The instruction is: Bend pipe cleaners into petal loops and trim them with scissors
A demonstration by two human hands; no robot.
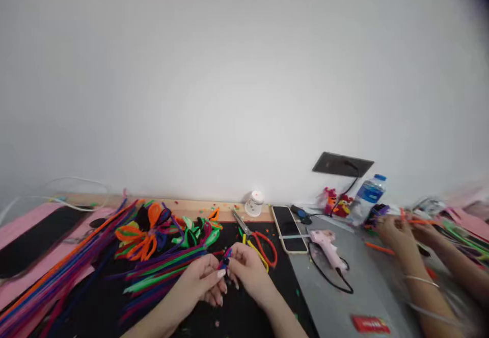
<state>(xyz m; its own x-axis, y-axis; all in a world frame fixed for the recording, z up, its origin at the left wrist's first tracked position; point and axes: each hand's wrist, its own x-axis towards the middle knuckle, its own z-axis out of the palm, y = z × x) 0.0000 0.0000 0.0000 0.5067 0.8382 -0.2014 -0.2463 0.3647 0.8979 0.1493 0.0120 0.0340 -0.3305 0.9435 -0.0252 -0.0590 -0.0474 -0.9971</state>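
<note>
The left hand and the right hand are both ungloved, with slim fingers that narrow toward the tips. On the left, the thumbnail shows as a pale, glossy, rounded oval; the other nails are too small to read for length or polish. Both wrists are bare and slender. The left forearm and the right forearm are uncovered as well, smooth in outline, each widening gently from the wrist until the lower edge of the view cuts it off.
</note>
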